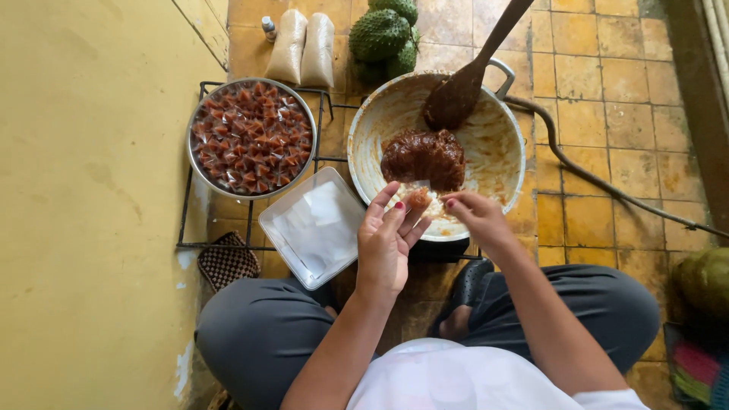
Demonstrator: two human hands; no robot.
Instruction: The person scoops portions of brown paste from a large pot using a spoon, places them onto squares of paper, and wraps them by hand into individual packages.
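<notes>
We pinch a small brown paste lump in clear wrap between left hand and right hand, just over the wok rim. The sticky lump may slip and smear.

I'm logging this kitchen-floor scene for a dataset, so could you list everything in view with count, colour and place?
wok: one, pale metal, centre, on the wire rack
brown paste: one mound, dark brown, in the wok
wooden spoon: one, brown, leaning in the wok
round tray: one, silver, left of the wok, filled with wrapped pieces
wrapped pieces: many, reddish brown, in the round tray
square container: one, clear, holding clear wrappers, below the tray
wire rack: one, black, on the tiled floor
bags: two, whitish, top
small bottle: one, beside the bags
spiky fruits: several, green, top centre
hose: one, dark, right
left hand: holds a wrapper with paste
right hand: fingers at that wrapper
</notes>
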